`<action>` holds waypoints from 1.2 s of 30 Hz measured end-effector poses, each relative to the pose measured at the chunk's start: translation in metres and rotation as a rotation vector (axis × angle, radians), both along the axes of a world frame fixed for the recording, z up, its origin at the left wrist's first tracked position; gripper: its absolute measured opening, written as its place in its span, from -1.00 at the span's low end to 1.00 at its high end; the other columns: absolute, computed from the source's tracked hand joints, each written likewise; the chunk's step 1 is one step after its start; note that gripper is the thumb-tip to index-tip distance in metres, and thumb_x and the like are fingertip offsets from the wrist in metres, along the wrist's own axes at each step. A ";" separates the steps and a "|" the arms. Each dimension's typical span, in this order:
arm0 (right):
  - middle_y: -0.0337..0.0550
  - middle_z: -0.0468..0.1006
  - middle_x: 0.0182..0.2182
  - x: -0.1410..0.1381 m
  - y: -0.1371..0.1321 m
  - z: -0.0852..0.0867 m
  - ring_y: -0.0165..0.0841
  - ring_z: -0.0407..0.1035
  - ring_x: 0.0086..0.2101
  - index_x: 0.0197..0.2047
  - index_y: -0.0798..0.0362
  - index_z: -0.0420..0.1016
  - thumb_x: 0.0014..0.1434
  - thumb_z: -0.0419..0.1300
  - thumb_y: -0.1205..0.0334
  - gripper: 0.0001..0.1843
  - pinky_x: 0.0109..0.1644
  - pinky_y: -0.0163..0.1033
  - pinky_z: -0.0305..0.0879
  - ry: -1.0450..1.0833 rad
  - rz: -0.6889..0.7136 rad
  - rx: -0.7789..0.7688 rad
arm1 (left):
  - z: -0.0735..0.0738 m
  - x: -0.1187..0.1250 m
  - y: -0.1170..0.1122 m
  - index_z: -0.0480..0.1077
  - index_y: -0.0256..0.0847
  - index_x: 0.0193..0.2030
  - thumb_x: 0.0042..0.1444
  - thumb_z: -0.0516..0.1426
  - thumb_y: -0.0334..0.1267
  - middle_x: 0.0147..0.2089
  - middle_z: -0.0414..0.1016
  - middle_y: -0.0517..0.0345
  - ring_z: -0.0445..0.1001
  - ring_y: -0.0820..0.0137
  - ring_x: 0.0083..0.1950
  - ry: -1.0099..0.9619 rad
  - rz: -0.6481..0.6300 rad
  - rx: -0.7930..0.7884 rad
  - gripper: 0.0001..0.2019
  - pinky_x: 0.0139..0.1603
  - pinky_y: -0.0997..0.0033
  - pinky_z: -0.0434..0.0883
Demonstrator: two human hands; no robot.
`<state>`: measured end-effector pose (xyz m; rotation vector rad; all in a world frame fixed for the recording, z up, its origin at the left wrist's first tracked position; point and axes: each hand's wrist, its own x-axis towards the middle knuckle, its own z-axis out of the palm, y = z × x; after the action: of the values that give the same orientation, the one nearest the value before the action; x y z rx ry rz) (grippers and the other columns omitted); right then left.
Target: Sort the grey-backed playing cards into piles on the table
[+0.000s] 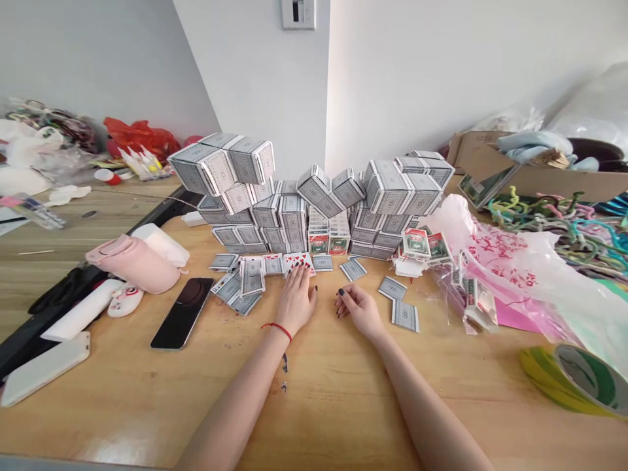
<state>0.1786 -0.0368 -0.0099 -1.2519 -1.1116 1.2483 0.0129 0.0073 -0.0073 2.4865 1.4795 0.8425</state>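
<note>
My left hand (296, 301), a red string at its wrist, lies palm down with fingers stretched over white face-up playing cards (308, 259) showing red hearts. My right hand (360, 309) rests on the table, fingers curled and thumb against them, with nothing visible in them. Loose cards with patterned grey backs lie on both sides: an overlapping group (252, 278) to the left, a single card (353, 268) and a pair (405, 315) to the right. Behind my hands stand stacked cubes folded from cards (289, 219), with two tilted cubes (331, 191) bridging the middle above red-and-green card boxes (328, 242).
On the left are a black phone (182, 314), a pink bottle (135, 261) and a white phone-like slab (46, 369). More card boxes (417, 243), a pink-white plastic bag (510, 261) and yellow-green tape (572, 379) lie right, with a cardboard box (554, 180) behind.
</note>
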 end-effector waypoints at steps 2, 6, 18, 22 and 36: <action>-0.21 0.43 -0.58 -0.002 -0.001 -0.001 -0.43 0.32 -0.64 -0.41 0.06 0.30 0.02 0.08 -0.07 -0.66 -0.56 -0.30 0.30 -0.047 0.001 0.020 | -0.003 -0.004 0.002 0.06 -0.28 0.17 0.10 -0.05 -0.27 0.19 0.15 -0.09 0.08 0.20 0.23 0.012 0.019 -0.009 -0.53 0.20 0.05 0.08; -0.22 0.42 -0.60 -0.005 0.000 -0.002 -0.43 0.30 -0.65 -0.40 0.04 0.31 0.04 0.05 -0.06 -0.69 -0.59 -0.31 0.29 -0.118 0.001 0.059 | -0.002 -0.010 0.003 0.25 -0.22 0.05 0.12 -0.06 -0.29 0.08 0.31 -0.03 0.21 0.24 0.15 -0.001 0.001 0.004 -0.65 0.16 0.12 0.18; -0.24 0.41 -0.64 -0.013 0.001 0.000 -0.43 0.28 -0.69 -0.41 0.03 0.33 0.07 0.02 -0.05 -0.69 -0.64 -0.34 0.22 -0.241 -0.026 0.113 | -0.001 -0.018 -0.003 0.31 -0.17 -0.06 0.11 -0.08 -0.41 -0.05 0.44 0.02 0.39 0.33 -0.01 -0.155 0.054 0.124 -0.71 0.01 0.26 0.35; -0.21 0.45 -0.59 -0.012 0.002 0.003 -0.43 0.28 -0.70 -0.30 0.05 0.35 0.04 0.02 -0.12 -0.61 -0.67 -0.33 0.23 -0.130 -0.068 0.065 | 0.005 -0.018 -0.010 0.35 -0.15 -0.22 0.08 -0.07 -0.43 -0.08 0.45 0.07 0.37 0.35 0.02 -0.257 -0.059 0.113 -0.77 0.04 0.22 0.35; -0.30 0.36 -0.57 0.006 0.009 0.005 -0.51 0.18 -0.68 -0.10 0.08 0.34 -0.08 0.22 0.07 -0.53 -0.70 -0.39 0.14 0.265 -0.173 0.008 | 0.004 -0.002 -0.008 0.03 -0.18 0.15 0.05 -0.05 -0.45 0.12 0.23 -0.02 0.17 0.31 0.18 -0.220 -0.123 -0.021 -0.51 0.13 0.18 0.25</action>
<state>0.1848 -0.0274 -0.0051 -1.1137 -0.7997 1.2347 0.0114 -0.0002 -0.0029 2.3524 1.2442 1.0325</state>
